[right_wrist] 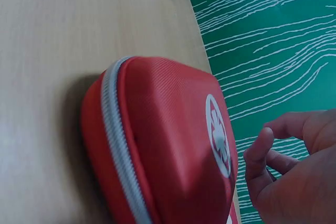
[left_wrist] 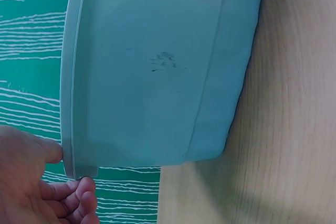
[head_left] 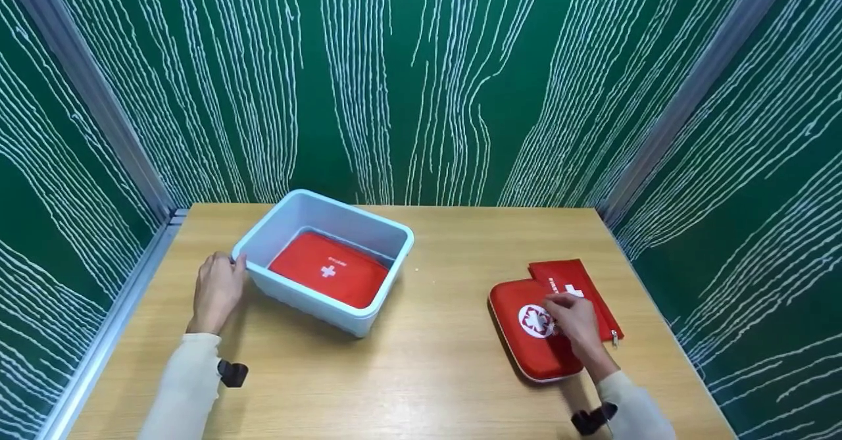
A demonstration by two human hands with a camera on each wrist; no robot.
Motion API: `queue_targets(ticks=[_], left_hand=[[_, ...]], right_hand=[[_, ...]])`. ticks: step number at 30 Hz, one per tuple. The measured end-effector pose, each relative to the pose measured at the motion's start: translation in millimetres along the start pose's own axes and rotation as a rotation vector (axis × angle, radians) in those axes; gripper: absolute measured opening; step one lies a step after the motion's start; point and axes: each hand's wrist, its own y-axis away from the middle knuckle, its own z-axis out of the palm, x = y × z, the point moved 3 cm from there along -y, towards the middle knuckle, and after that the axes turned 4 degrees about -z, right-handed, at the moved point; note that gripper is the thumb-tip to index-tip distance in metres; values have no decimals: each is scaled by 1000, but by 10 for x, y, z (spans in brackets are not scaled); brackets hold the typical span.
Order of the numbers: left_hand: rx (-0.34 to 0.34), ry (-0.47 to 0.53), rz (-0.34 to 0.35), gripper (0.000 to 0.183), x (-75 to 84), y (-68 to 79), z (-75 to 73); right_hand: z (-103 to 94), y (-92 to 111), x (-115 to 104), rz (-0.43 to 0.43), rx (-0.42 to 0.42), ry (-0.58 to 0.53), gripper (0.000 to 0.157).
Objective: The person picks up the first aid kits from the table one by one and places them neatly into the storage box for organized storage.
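At the left, my left hand (head_left: 218, 289) pinches the corner rim of a light-blue plastic bin (head_left: 316, 305), which stands on the table. The thumb and curled fingers meet at that rim in the left wrist view. Inside the bin lies a flat red first aid pouch (head_left: 355, 281) with a white cross. My right hand (head_left: 576, 321) hovers over a red zippered first aid case (head_left: 516, 325), fingers loosely bent and holding nothing; the right wrist view shows a gap between them and the case (right_wrist: 168, 129). A second red pouch (head_left: 559, 272) lies partly under the case.
The wooden table (head_left: 421, 387) carries the bin on the left and the case on the right. Green panels (head_left: 421, 98) with white wavy lines enclose its back and sides, framed by metal posts (head_left: 704, 91). Each wrist bears a dark band-mounted device (head_left: 232, 373).
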Motion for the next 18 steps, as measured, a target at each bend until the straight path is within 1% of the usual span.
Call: queue_targets(ticks=[4, 7, 11, 14, 18], left_hand=[[-18, -2, -23, 48, -3, 0, 4], [6, -3, 3, 47, -13, -1, 7], [50, -6, 52, 45, -18, -6, 9], [27, -2, 26, 47, -16, -12, 12], [-7, 3, -13, 48, -3, -12, 14]], right_hand=[[-49, 79, 88, 27, -12, -3, 36], [-73, 130, 156, 50, -9, 17, 37], [-110, 210, 211, 84, 3, 98, 43], [-142, 273, 226, 104, 5, 152, 51], [-186, 334, 242, 119, -5, 179, 60]])
